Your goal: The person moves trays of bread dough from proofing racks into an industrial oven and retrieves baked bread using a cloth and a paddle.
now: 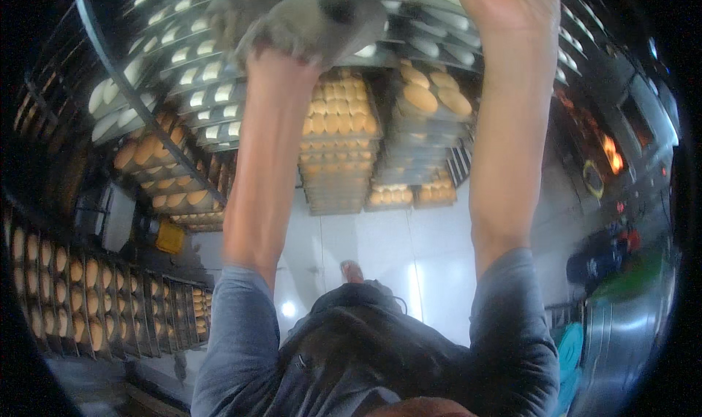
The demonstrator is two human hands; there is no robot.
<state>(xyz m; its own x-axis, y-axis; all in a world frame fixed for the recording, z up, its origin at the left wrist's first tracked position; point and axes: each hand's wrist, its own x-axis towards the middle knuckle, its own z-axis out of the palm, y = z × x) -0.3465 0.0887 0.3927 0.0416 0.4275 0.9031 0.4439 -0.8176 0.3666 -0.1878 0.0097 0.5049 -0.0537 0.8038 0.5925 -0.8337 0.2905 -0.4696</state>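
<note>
Both my arms reach up to the far edge of the view. A rumpled grey cloth or mitt (pixel 322 29) covers my left hand (pixel 281 43), so its fingers are hidden. My right hand (pixel 515 0) is bare; only the wrist and the heel of the palm show, the fingers being cut off by the top edge. Beyond and between the hands are rack trays with rows of pale dough pieces (pixel 212 71), blurred by motion. Whether either hand touches a tray cannot be made out.
Stacked trays of golden bread rolls (pixel 340 114) and larger loaves (pixel 420 99) stand ahead. At left are a rack post (pixel 139 106) and a rack of baked rolls (pixel 91 296). An orange glow (pixel 613 154) shows at right, above a metal drum-like container (pixel 621 344).
</note>
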